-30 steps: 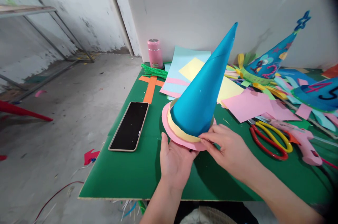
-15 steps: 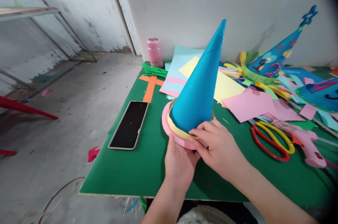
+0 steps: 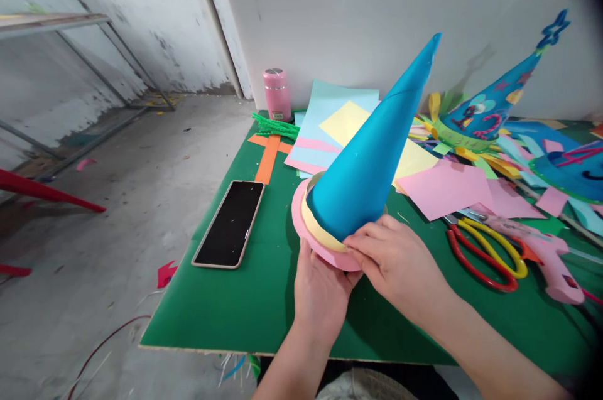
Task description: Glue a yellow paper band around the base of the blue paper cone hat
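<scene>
A blue paper cone hat (image 3: pixel 365 167) leans to the right above the green table, with a yellow paper band (image 3: pixel 316 228) around its base and a pink brim (image 3: pixel 298 211) below. My left hand (image 3: pixel 323 287) grips the brim from the near side, thumb on top and fingers underneath. My right hand (image 3: pixel 396 255) is closed on the yellow band at the near right, fingertips pinching it against the foot of the cone. Its fingers partly cover the right side of band and brim.
A phone (image 3: pixel 229 224) lies left of the hat. Scissors (image 3: pixel 485 255) and a pink glue gun (image 3: pixel 541 249) lie at right. Behind are coloured paper sheets (image 3: pixel 343 92), green pipe cleaners (image 3: pixel 276 127), a pink flask (image 3: pixel 277 95) and a decorated cone hat (image 3: pixel 494 98).
The cone has tipped further to the right, its point moving right. My right hand has shifted slightly right along the band, while my left hand stays nearly in place.
</scene>
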`<move>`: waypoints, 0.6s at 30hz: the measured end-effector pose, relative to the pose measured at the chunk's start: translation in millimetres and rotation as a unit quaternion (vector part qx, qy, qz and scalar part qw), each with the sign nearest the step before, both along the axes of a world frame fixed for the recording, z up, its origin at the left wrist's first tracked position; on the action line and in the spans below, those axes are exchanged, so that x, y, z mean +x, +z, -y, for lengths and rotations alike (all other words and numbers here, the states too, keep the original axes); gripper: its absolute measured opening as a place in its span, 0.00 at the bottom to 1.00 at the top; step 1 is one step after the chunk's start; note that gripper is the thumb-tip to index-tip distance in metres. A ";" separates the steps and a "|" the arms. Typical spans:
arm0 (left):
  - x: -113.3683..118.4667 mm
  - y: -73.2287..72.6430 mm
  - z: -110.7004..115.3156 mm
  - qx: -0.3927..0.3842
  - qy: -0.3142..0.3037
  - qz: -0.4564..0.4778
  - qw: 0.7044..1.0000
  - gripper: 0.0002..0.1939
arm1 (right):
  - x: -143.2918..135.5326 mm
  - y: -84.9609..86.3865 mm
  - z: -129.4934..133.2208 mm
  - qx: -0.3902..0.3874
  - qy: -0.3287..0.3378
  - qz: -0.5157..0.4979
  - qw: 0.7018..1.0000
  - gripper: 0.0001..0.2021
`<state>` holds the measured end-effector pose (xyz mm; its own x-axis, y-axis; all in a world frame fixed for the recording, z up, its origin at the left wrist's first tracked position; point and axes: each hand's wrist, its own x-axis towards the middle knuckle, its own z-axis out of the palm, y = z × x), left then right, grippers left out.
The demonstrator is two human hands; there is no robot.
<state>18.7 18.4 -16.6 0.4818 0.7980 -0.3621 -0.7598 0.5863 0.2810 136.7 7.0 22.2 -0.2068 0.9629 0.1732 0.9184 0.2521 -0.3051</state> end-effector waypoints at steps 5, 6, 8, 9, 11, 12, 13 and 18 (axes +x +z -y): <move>0.3 -3.7 3.6 -0.025 0.017 -0.002 1.000 0.19 | -10.0 -5.2 1.4 0.004 -0.025 -0.019 1.000 0.09; 0.1 -5.0 3.6 -0.026 0.018 0.001 0.999 0.19 | -10.9 -5.9 1.4 0.000 -0.028 -0.022 0.999 0.09; -0.2 -7.1 3.1 -0.025 0.017 0.007 1.000 0.18 | -11.6 -6.6 1.1 -0.011 -0.030 -0.024 0.999 0.09; -0.3 -8.0 2.8 -0.024 0.015 0.008 1.000 0.18 | -11.7 -6.7 0.7 -0.016 -0.031 -0.024 0.999 0.09; -0.1 -8.9 2.1 -0.023 0.012 0.007 1.000 0.18 | -11.9 -6.5 -0.2 -0.025 -0.038 -0.025 0.999 0.08; 0.0 -9.1 1.8 -0.022 0.011 0.006 1.000 0.18 | -12.1 -6.3 -0.7 -0.027 -0.046 -0.029 0.998 0.08; 0.1 -9.0 1.7 -0.021 0.012 0.004 1.000 0.18 | -12.5 -6.1 -1.2 -0.029 -0.055 -0.034 0.997 0.08; -0.2 -6.9 1.5 -0.029 0.018 -0.001 0.999 0.18 | -14.5 -5.0 -2.1 -0.041 -0.083 -0.066 0.993 0.08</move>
<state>18.5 16.9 -23.5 0.4528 0.7922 -0.4090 -0.7797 0.5744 0.2492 122.2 9.0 17.2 -0.0244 0.9939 0.1079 0.8957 0.0696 -0.4392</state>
